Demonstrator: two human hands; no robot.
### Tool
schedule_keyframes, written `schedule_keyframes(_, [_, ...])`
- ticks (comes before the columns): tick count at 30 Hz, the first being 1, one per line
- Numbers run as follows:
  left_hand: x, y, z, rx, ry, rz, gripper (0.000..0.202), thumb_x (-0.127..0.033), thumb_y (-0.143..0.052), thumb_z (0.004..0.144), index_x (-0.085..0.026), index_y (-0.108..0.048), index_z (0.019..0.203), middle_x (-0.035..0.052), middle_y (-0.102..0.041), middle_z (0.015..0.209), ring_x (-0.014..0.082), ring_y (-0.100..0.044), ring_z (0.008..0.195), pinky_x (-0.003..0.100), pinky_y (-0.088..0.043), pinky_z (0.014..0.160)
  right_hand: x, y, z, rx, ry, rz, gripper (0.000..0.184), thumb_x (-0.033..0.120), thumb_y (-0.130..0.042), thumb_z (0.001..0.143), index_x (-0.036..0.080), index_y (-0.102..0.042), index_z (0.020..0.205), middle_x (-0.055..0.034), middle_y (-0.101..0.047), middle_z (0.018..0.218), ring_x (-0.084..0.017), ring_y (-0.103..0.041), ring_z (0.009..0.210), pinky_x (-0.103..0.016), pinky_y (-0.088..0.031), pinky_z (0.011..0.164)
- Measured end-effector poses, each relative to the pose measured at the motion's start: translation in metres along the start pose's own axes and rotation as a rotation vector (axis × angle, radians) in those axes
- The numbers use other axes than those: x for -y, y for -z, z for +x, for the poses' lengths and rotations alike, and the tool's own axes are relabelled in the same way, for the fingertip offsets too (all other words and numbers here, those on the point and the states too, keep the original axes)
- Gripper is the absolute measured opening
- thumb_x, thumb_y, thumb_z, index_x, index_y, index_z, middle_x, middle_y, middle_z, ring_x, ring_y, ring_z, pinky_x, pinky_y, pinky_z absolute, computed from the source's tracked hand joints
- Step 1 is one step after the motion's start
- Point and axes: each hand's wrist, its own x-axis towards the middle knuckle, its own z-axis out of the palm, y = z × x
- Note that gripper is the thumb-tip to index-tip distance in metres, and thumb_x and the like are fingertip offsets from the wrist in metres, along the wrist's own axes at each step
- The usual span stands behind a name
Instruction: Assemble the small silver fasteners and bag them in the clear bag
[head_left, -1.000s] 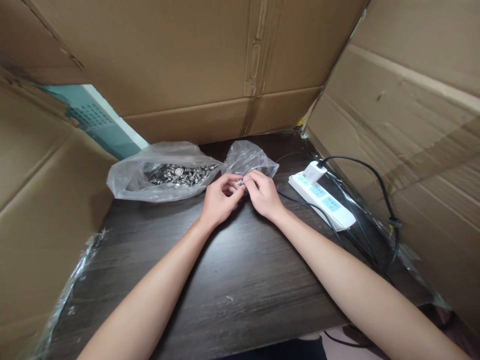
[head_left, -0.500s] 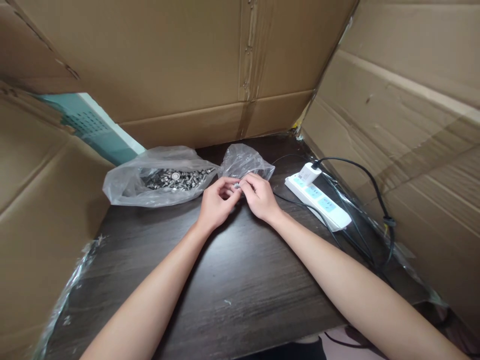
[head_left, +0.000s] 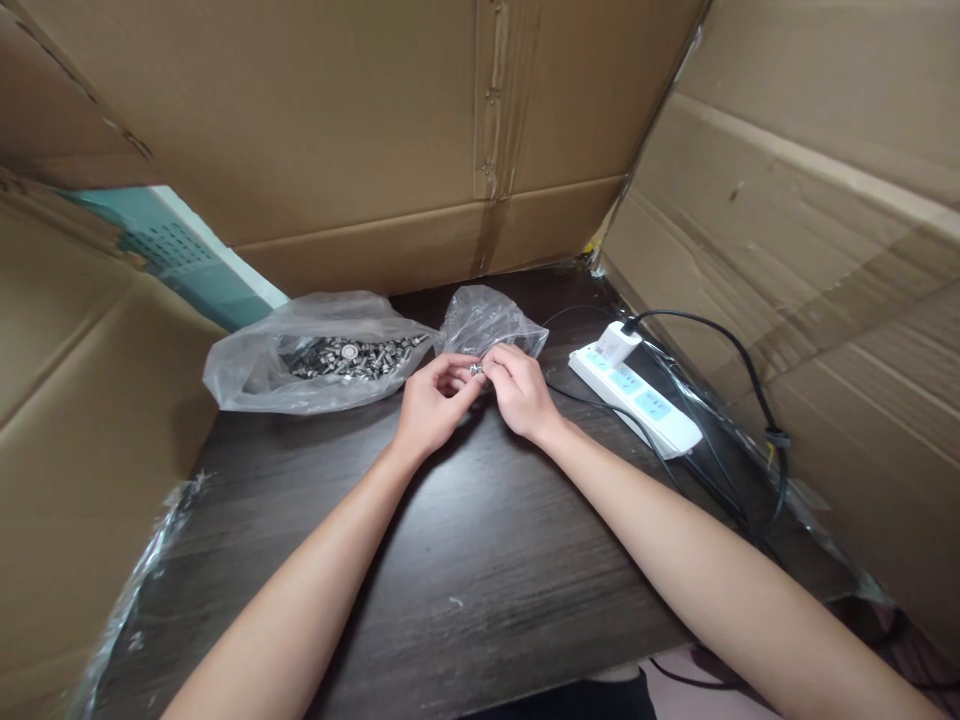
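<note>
Between my fingertips is a small shiny metal fitting, partly covered by the fingers, so its exact kind does not show. My left hand pinches it from the left with thumb and forefinger. From the right, the closed fingers of my right hand grip its other end. Just behind the hands lies a crumpled clear plastic bag; what it holds is hidden. To the left, a larger open plastic bag contains a heap of small metal parts.
A white power strip with a plugged-in white adapter lies to the right, and a black cable loops from it. Cardboard walls enclose the dark wooden table at the back and sides.
Both hands stay almost in place. The metal fitting has turned slightly between the fingertips, and a little more of it shows.
</note>
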Motion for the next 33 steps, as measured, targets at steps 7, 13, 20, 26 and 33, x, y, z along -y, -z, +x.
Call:
schedule_keyframes(7, [-0.0016,0.0001,0.0004,0.004,0.015,-0.015,0.032,-0.035,-0.077,0.079,-0.012,-0.072,0.101,0.0037,-0.07,0.077,0.0116,-0.062,0.066,0.024,-0.052,0.065,0.001,0.0013,0.0011,-0.005,-0.021,0.001,0.025,0.025,-0.042,0.092,0.022,-0.044,0.068,-0.0037,-0.057,0.075,-0.02,-0.053,0.078,-0.035,-0.04,0.078])
schedule_keyframes(13, [0.0003,0.0006,0.0005,0.003,0.002,-0.018,0.033,-0.036,-0.077,0.08,-0.012,-0.074,0.103,0.0043,-0.07,0.079,0.0117,-0.062,0.067,0.024,-0.052,0.066,0.0021,0.0023,0.0013,0.012,-0.042,0.018,0.027,0.03,-0.043,0.094,0.022,-0.047,0.069,-0.0034,-0.059,0.076,-0.02,-0.053,0.079,-0.034,-0.04,0.079])
schedule_keyframes(20, [0.0006,0.0006,-0.0001,0.01,0.0,-0.018,0.032,-0.035,-0.076,0.081,-0.011,-0.074,0.103,0.0045,-0.071,0.08,0.0114,-0.062,0.067,0.023,-0.052,0.066,0.001,0.0011,0.0015,0.012,-0.048,-0.003,0.024,0.028,-0.046,0.093,0.022,-0.05,0.07,-0.0032,-0.061,0.076,-0.02,-0.055,0.08,-0.034,-0.041,0.081])
schedule_keyframes(26, [0.0002,0.001,-0.0004,0.016,-0.012,-0.008,0.03,-0.033,-0.075,0.082,-0.012,-0.074,0.103,0.0049,-0.071,0.081,0.0115,-0.062,0.067,0.023,-0.053,0.066,0.0016,0.0008,0.0006,0.007,-0.047,-0.003,0.025,0.026,-0.046,0.094,0.022,-0.049,0.069,-0.0032,-0.061,0.076,-0.02,-0.055,0.079,-0.035,-0.041,0.08])
schedule_keyframes(33, [-0.001,0.0007,-0.0007,0.01,-0.011,-0.013,0.029,-0.034,-0.075,0.081,-0.012,-0.074,0.102,0.0046,-0.07,0.079,0.0122,-0.062,0.068,0.024,-0.053,0.067,-0.0004,0.0004,0.0003,0.003,-0.041,-0.001,0.026,0.026,-0.046,0.097,0.021,-0.052,0.071,-0.0039,-0.063,0.081,-0.02,-0.057,0.084,-0.035,-0.042,0.082])
